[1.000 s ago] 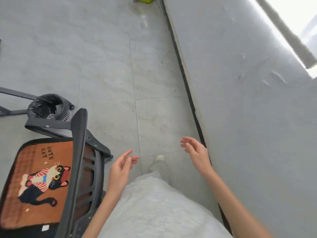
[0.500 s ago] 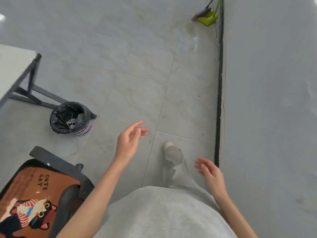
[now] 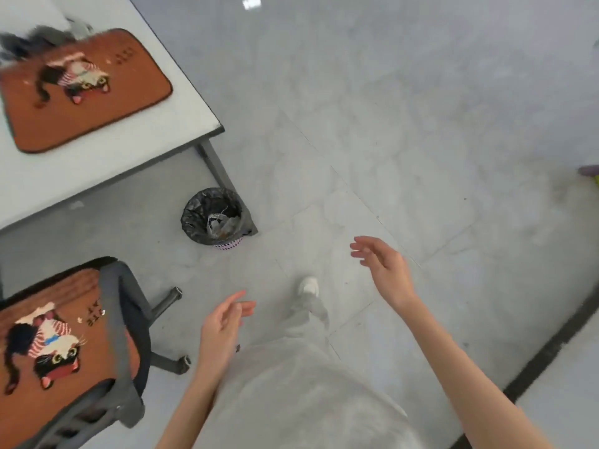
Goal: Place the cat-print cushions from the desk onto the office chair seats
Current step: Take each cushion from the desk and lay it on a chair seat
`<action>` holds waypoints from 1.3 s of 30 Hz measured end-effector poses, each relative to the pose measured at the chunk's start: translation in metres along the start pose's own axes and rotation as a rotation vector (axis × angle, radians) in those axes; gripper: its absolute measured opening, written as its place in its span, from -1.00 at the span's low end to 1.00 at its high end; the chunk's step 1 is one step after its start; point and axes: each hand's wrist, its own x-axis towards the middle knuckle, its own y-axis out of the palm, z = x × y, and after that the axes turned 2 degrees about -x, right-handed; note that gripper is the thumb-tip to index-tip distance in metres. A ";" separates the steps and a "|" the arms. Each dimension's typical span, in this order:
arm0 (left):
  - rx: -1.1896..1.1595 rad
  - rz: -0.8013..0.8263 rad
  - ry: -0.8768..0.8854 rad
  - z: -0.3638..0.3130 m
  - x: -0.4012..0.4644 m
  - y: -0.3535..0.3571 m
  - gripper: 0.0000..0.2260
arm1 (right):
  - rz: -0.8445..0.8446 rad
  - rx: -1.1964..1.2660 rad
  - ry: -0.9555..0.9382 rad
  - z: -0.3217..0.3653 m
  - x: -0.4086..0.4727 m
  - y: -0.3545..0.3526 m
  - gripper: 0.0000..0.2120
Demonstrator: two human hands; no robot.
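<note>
An orange cat-print cushion [image 3: 97, 102] lies flat on the white desk [image 3: 181, 124] at the upper left. A second cat-print cushion [image 3: 42, 361] sits on the seat of a black office chair [image 3: 129, 345] at the lower left. My left hand [image 3: 220, 332] hangs in the air right of the chair back, fingers relaxed and holding nothing. My right hand [image 3: 385, 270] is raised over the floor, fingers loosely spread and empty. Both hands are well apart from the cushions.
A small bin with a black liner [image 3: 215, 218] stands on the floor by the desk leg [image 3: 217, 173]. Grey floor tiles spread to the right, with a dark skirting strip [image 3: 551, 348] at the lower right. My shoe [image 3: 308, 286] points toward the bin.
The view has swung left from the wall, bringing the desk and its cushion into sight. Both hands stay empty; the right hand has risen and moved forward.
</note>
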 end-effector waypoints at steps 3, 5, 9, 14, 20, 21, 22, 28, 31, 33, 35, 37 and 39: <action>-0.061 -0.057 -0.010 -0.028 0.066 0.033 -0.78 | 0.018 -0.026 0.017 -0.002 0.072 -0.004 -0.72; -0.091 -0.057 0.001 -0.060 0.117 0.056 -0.78 | 0.016 -0.038 0.064 -0.004 0.108 -0.006 -0.72; -0.066 0.005 0.127 -0.154 0.224 0.097 -0.78 | 0.001 -0.046 0.161 0.004 0.177 -0.023 -0.71; -0.034 0.042 0.228 -0.248 0.336 0.133 -0.77 | 0.017 -0.065 0.186 0.032 0.282 -0.043 -0.72; -0.054 -0.093 0.173 -0.292 0.447 0.145 -0.76 | 0.181 -0.156 0.119 0.080 0.459 -0.031 -0.69; -0.069 -0.141 0.146 -0.292 0.459 0.144 -0.76 | 0.241 -0.184 0.093 0.091 0.489 -0.022 -0.69; -0.086 -0.202 0.115 -0.291 0.472 0.143 -0.75 | 0.314 -0.212 0.048 0.104 0.522 -0.012 -0.68; -0.239 -0.640 -0.115 -0.282 0.502 0.137 -0.75 | 0.781 -0.333 -0.273 0.222 0.668 0.089 -0.70; -0.355 -0.874 -0.196 -0.286 0.516 0.130 -0.76 | 1.007 -0.336 -0.409 0.286 0.710 0.162 -0.78; -0.449 -1.015 -0.244 -0.288 0.528 0.121 -0.75 | 1.123 -0.340 -0.502 0.319 0.726 0.211 -0.80; -0.508 -1.136 -0.289 -0.289 0.541 0.105 -0.72 | 1.214 -0.359 -0.554 0.339 0.736 0.257 -0.79; -0.539 -1.217 -0.297 -0.295 0.557 0.085 -0.73 | 1.281 -0.388 -0.590 0.350 0.746 0.300 -0.78; -0.546 -1.283 -0.296 -0.301 0.575 0.056 -0.76 | 1.337 -0.431 -0.620 0.357 0.753 0.339 -0.78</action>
